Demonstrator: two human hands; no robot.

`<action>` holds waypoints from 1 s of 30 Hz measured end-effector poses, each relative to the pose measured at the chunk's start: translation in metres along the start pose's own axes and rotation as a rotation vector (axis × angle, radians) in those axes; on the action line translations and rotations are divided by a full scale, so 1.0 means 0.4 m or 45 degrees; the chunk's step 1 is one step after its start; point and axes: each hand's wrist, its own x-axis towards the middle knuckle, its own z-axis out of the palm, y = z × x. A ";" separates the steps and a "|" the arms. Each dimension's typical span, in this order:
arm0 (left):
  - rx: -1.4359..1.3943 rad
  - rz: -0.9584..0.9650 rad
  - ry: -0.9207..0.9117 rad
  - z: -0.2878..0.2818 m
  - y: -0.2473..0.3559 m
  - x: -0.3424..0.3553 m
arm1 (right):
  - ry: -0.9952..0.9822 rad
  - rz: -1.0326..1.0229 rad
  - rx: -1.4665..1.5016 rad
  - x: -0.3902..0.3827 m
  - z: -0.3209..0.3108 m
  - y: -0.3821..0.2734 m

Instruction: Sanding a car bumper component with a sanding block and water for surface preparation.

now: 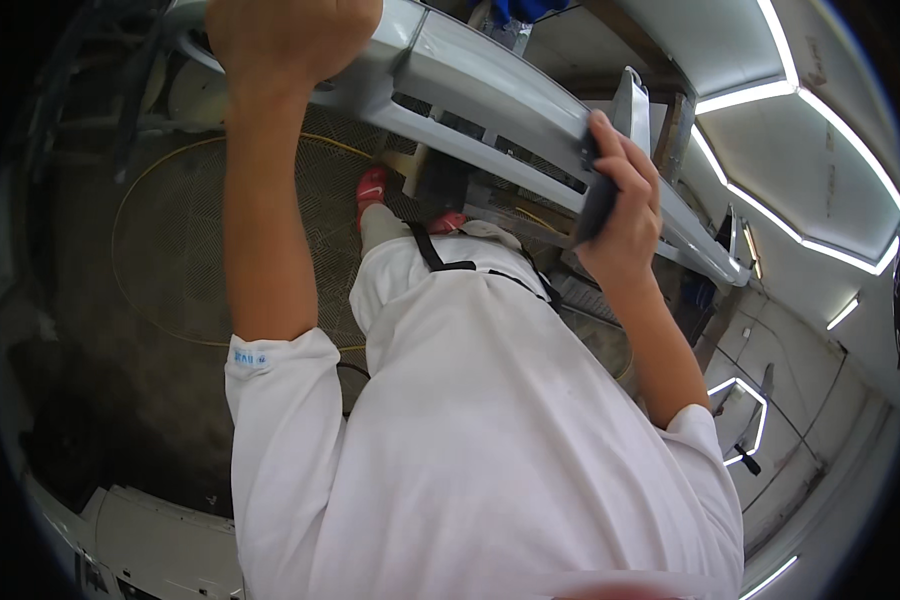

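Note:
A long grey car bumper (495, 75) with slotted openings stretches across the top of the head view, from upper left down to the right. My right hand (628, 195) is closed around a dark, flat hand block (597, 205) close against the bumper's right half. Whether the block's face touches the surface cannot be made out. At the upper left, my left hand (290, 40) is curled into a fist at the bumper's left part. Its fingers are partly cut off by the frame edge, so anything inside them is hidden.
A yellow hose (335, 144) loops over the dark patterned floor. My red shoes (372, 187) stand beneath the bumper. At the lower left lies a white vehicle panel (160, 540). Bright tube lights (850, 130) run along the ceiling on the right.

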 end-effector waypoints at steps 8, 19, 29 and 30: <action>-0.036 0.036 -0.108 -0.021 0.021 0.008 | 0.141 -0.096 0.016 0.135 0.129 -0.115; 0.004 -0.011 -0.046 -0.013 0.019 -0.001 | 0.170 -0.176 0.137 0.164 0.147 -0.163; 0.010 -0.002 -0.020 -0.019 0.015 0.002 | 0.128 -0.231 0.245 0.193 0.165 -0.168; 0.008 -0.001 -0.020 -0.022 0.012 -0.001 | 0.101 -0.221 0.265 0.185 0.155 -0.165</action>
